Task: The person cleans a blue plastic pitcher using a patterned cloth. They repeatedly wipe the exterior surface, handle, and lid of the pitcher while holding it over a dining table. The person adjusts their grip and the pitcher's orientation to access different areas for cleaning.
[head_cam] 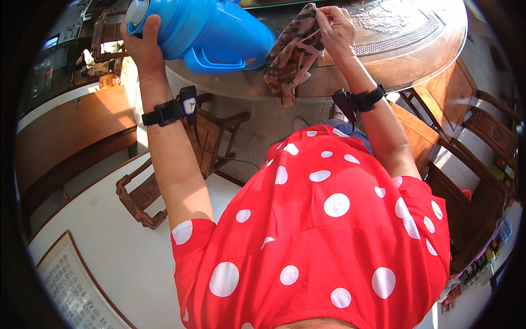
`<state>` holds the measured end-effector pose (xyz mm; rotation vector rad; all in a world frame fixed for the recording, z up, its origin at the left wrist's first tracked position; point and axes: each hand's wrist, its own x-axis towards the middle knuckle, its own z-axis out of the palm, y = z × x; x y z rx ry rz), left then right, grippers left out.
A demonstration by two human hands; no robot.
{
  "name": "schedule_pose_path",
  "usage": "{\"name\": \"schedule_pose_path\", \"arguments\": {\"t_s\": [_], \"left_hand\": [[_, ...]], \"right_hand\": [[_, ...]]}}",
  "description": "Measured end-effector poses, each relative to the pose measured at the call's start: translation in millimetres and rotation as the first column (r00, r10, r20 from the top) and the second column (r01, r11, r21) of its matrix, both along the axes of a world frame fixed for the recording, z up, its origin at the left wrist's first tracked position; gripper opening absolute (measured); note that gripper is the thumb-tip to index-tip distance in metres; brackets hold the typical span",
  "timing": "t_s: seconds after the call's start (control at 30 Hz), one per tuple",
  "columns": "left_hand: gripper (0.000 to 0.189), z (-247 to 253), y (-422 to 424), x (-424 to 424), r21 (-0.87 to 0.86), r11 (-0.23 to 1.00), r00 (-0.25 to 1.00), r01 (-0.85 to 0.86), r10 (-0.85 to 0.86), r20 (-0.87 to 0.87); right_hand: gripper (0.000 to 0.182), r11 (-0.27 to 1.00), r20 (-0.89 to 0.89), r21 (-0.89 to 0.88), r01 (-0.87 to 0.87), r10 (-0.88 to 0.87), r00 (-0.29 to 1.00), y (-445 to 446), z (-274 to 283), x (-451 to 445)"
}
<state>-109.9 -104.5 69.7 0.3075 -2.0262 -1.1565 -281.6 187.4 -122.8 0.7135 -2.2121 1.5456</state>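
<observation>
A large blue plastic thermos flask point(222, 28) is tilted over, with its white stopper point(137, 11) toward the upper left and its side handle facing me. My left hand point(144, 47) grips it around the top end, thumb up near the spout; the other fingers are partly hidden. Between the thumb and fingers of my right hand point(337, 33), the corner of a crumpled brown and black patterned cloth point(292, 57) is pinched. The cloth hangs beside the flask's base, close to or touching it. Both are over the oval wooden table point(394, 74).
Carved relief point(382, 16) decorates the glossy tabletop. A wooden chair point(215, 131) stands left of my legs, and more wooden chairs point(489, 127) are on the right. To the left is a long wooden cabinet point(78, 135). A framed sheet of writing point(72, 288) hangs on the white wall.
</observation>
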Motion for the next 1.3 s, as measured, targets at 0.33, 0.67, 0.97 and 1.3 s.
{"name": "schedule_pose_path", "arguments": {"t_s": [0.33, 0.67, 0.97, 1.3], "left_hand": [[0.088, 1, 2, 0, -0.005, 1.000, 1.000, 0.012, -0.012, -0.008], [0.089, 0, 4, 0, -0.006, 1.000, 1.000, -0.011, 0.010, -0.018], [0.091, 1, 8, -8, -0.006, 1.000, 1.000, -0.011, 0.011, 0.003], [0.092, -1, -3, -1, -0.016, 1.000, 0.999, -0.025, 0.025, 0.029]], "right_hand": [[0.015, 0.502, 0.525, -0.848, 0.170, 0.749, 0.405, 36, -73, -47], [0.033, 0.835, 0.708, 0.134, -0.534, 0.296, 0.641, 56, -25, -20], [0.035, 0.891, 0.312, 0.446, -0.084, -0.067, 0.948, 53, -79, -74], [0.051, 0.569, 0.362, 0.674, -0.471, 0.302, 0.882, 71, -21, -24]]}}
